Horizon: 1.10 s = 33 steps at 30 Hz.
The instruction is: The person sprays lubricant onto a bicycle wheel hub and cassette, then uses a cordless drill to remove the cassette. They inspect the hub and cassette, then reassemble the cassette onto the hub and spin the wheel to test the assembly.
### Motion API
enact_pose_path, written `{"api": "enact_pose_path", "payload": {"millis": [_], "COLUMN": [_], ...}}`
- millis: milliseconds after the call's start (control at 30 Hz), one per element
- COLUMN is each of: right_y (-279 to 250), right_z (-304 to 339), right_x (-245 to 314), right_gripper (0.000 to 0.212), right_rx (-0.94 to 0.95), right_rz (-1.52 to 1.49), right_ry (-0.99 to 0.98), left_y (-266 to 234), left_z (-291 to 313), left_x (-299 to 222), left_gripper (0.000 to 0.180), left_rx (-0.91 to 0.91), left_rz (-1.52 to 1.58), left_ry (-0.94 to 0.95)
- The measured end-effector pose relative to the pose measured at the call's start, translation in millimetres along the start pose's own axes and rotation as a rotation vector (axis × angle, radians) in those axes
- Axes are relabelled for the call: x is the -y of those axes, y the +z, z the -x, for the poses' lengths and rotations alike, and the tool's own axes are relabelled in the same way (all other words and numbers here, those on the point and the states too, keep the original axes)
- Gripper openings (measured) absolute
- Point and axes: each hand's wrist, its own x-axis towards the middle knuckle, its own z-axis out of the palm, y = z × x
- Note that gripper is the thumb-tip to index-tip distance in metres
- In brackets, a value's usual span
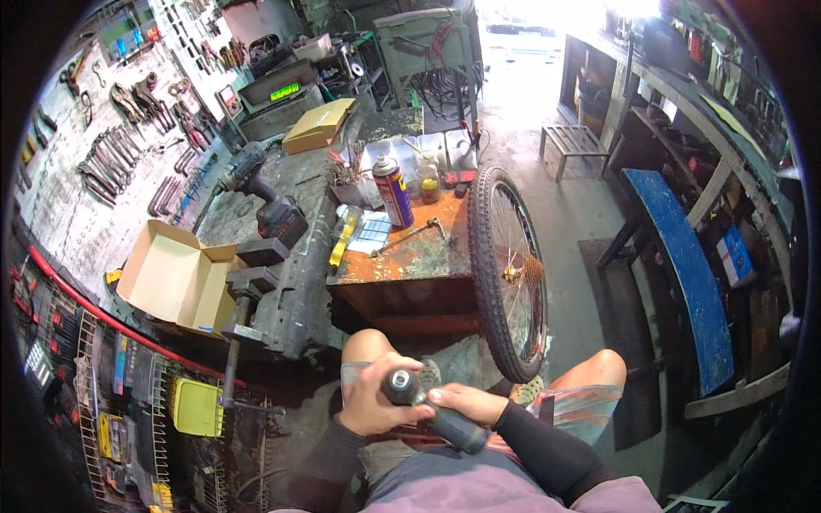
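Right now both my hands are on one dark cylindrical handlebar grip (432, 410), held over my lap between my bare knees so it stays close and steady. The fingers of my left hand (376, 402) are wrapped shut around its round end, which points up toward me; the fingers of my right hand (466, 403) are clamped along the body, thumb on top, so the two hands brace against each other. It looks rubbery and matt, finely textured, with a smooth rounded cap.

At 12 o'clock from the hands stands the worktop (410, 252), its top rusty orange and scuffed, near enough to reach while I sit. On it a spray can (393, 190) stands upright, a metal wrench (410, 232) lies flat beside it, and a yellow strip (345, 235) hangs near the edge. A bicycle wheel (506, 274) with knobbly tyre and thin spokes leans upright against the worktop at 1 o'clock. A heavy grey vise (256, 291) sits at 10 o'clock, an open cardboard box (175, 278) beyond it, and a cordless drill (261, 192) further up.
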Motion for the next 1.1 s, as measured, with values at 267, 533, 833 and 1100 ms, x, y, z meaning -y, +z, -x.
{"api": "enact_pose_path", "payload": {"millis": [267,533,833,1100], "right_y": [41.4,50.0,52.2,39.5], "right_z": [8.1,2.7,28.2,9.7], "right_x": [58.4,54.4,83.0,91.3], "right_gripper": [0.071,0.054,0.057,0.057], "right_rx": [-0.321,-0.220,-0.162,-0.105], "right_rz": [0.541,0.547,0.451,0.646], "right_ry": [-0.279,-0.482,-0.383,-0.277], "left_y": [-6.1,16.1,-13.4,-17.7], "left_z": [44.8,66.8,32.2,19.2], "left_x": [-22.5,-11.9,-73.3,-61.1], "left_gripper": [0.062,0.061,0.052,0.048], "left_rx": [-0.105,-0.152,-0.026,0.032], "left_rz": [-0.785,-0.715,-1.013,-1.259], "left_ry": [-0.110,-0.147,0.077,0.212]}}
